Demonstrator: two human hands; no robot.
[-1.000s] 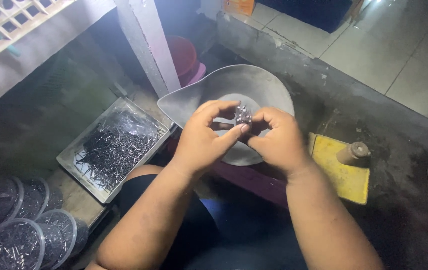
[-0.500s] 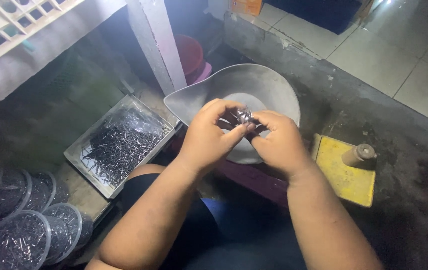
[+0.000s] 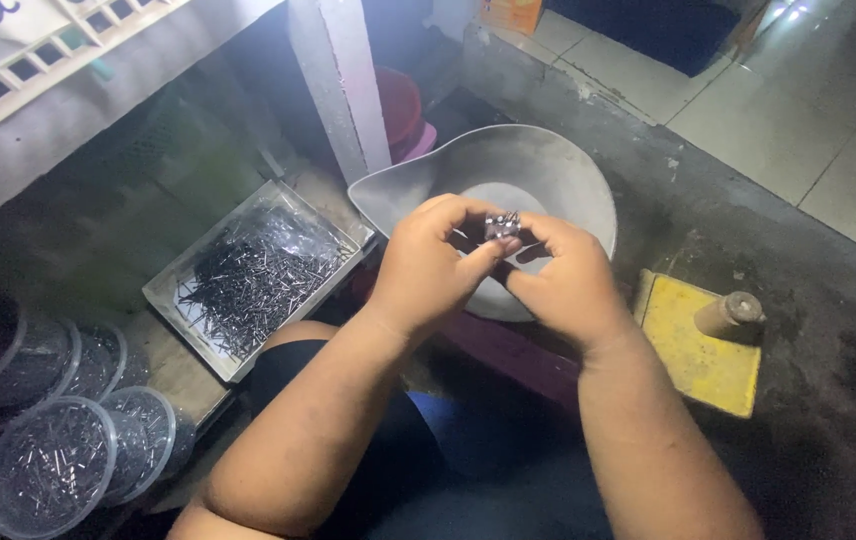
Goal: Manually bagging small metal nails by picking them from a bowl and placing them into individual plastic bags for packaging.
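Fingertips of both hands, left hand [image 3: 428,268] and right hand [image 3: 568,280], pinch shut on a small bundle of thin metal pins [image 3: 501,224], held over the grey metal scoop-shaped pan [image 3: 568,170]. At 9 o'clock: rectangular tray of loose dark pins [image 3: 253,275]. At 8 o'clock: clear round plastic tubs [image 3: 48,465]. At 3 o'clock: yellow block [image 3: 693,360].

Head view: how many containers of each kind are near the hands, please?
Grey metal scoop-shaped pan: 1
Rectangular metal tray of small dark pins: 1
Round clear plastic tubs of pins: about 4; the stack overlaps, so uncertain
Total: about 6
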